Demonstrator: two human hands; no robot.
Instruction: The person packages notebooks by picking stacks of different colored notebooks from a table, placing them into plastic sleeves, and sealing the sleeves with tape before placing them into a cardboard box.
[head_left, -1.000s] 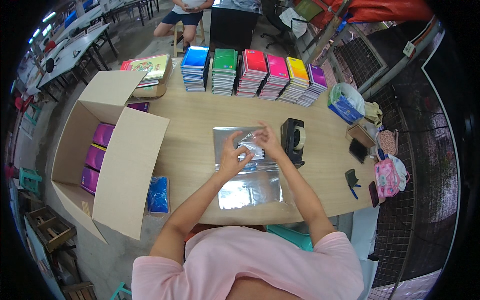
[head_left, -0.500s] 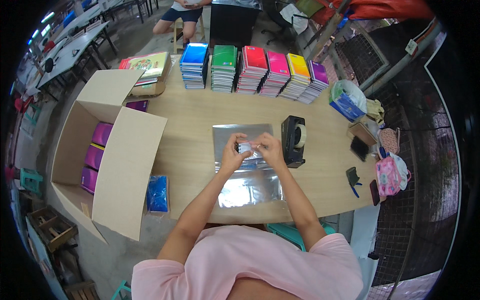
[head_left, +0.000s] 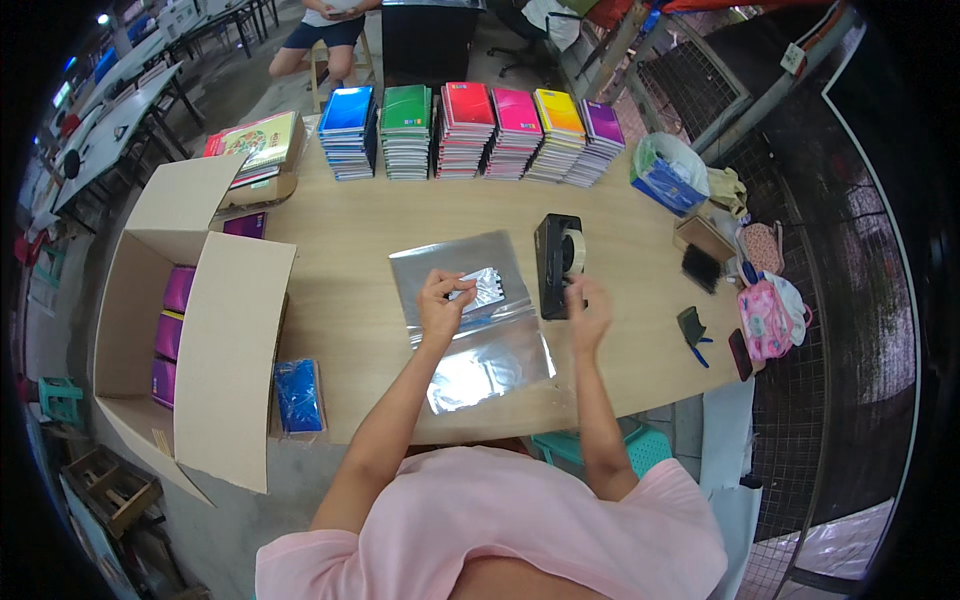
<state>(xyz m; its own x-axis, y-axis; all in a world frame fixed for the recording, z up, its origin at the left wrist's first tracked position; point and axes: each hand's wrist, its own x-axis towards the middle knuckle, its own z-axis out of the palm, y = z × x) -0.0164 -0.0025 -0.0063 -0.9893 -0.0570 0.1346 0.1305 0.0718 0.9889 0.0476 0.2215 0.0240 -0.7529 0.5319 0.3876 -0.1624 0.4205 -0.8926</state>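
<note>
We have the counter (head_left: 640, 365) before us, and we place everything by the dispenser (head_left: 547, 270) on it. Well to the dispenser's left is the box (head_left: 235, 370), flaps spread wide, probably so the purple notebooks (head_left: 167, 335) inside can be reached. Beyond the dispenser, six stacks (head_left: 467, 130) of notebooks stand in a row, one cover colour to each, which we take as a way of keeping colours apart and off the film (head_left: 495, 375). That film lies flat just left of the dispenser, likely spread to give a smooth bed. The dispenser itself seems set there so its roll (head_left: 573, 253) is a short reach for our right hand (head_left: 590, 312). A blue pack (head_left: 298, 395) lies well left of the dispenser, out of the way.

Our left hand (head_left: 440, 305), left of the dispenser, has a narrow grip, thumb and fingers pinched on the packet's left end, presumably to stop it shifting. Our right hand is just beside the dispenser's near end; blur hides its fingertips, so we cannot tell whether its grip holds tape. The packet (head_left: 487, 288), small, white and dark-marked along its right edge, is over the film, left of the dispenser.
</note>
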